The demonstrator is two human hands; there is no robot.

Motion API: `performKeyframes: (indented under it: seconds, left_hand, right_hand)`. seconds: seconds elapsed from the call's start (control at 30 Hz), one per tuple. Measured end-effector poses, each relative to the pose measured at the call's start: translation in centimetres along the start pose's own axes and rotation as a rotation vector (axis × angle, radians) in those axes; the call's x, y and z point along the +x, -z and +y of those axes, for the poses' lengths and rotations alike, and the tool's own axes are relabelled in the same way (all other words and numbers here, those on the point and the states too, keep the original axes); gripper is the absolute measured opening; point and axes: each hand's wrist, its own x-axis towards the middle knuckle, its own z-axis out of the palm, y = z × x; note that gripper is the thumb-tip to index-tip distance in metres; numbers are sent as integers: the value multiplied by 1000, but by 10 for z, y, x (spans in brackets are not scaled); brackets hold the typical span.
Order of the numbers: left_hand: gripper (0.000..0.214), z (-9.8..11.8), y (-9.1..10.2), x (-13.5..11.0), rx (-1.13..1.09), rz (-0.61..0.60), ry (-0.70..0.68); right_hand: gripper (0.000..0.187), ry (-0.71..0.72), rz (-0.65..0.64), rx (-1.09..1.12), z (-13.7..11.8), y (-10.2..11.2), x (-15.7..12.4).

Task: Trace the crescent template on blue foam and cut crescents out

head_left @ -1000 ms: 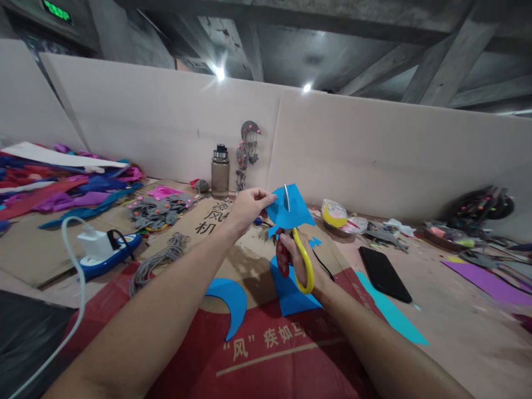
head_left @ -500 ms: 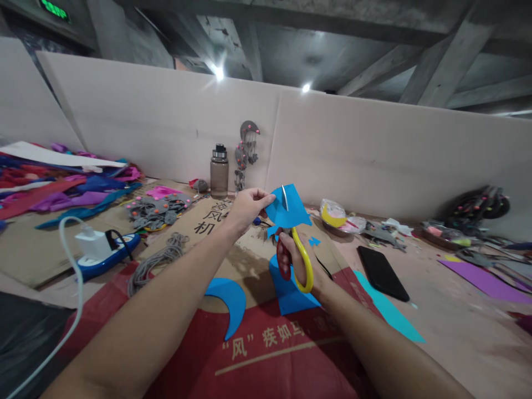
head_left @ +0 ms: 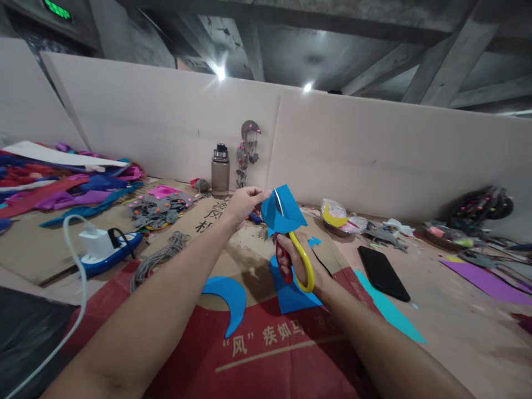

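Observation:
My left hand (head_left: 248, 203) pinches the left edge of a blue felt-like sheet (head_left: 292, 209), holding it up above the cardboard. In my right hand (head_left: 293, 254) is a pair of scissors (head_left: 306, 265) with one yellow and one red handle loop. A metal blade crosses the front of the sheet; the other blade is hidden behind it. Below, a blue crescent (head_left: 236, 302) lies on the cardboard, left of a larger blue piece (head_left: 293, 296) that my right hand partly covers. Small blue scraps (head_left: 315, 241) lie just beyond the scissors.
Red-and-brown cardboard (head_left: 249, 371) covers the work surface. A black phone (head_left: 383, 273) and a turquoise strip (head_left: 393, 310) lie right. Grey cord (head_left: 160, 260), a blue power strip (head_left: 112, 256) and grey felt pieces (head_left: 160, 209) are left. A bottle (head_left: 220, 172) stands by the partition.
The scissors' visible blade has shifted left across the blue sheet and tilts more. The sheet has turned slightly in my left hand, its left part now bent.

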Motion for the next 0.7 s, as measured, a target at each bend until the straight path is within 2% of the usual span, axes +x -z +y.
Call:
performKeyframes:
  seconds: [0.13, 0.4, 0.7]
  left_hand:
    - [39, -5, 1, 2, 14, 16, -40]
    - [30, -2, -10, -3, 3, 16, -22]
    - [31, -1, -10, -3, 3, -6, -14]
  right_hand:
    - [36, 2, 22, 30, 0, -3, 2]
    - [29, 137, 24, 61, 13, 4, 12]
    - [35, 78, 8, 55, 8, 5, 7]
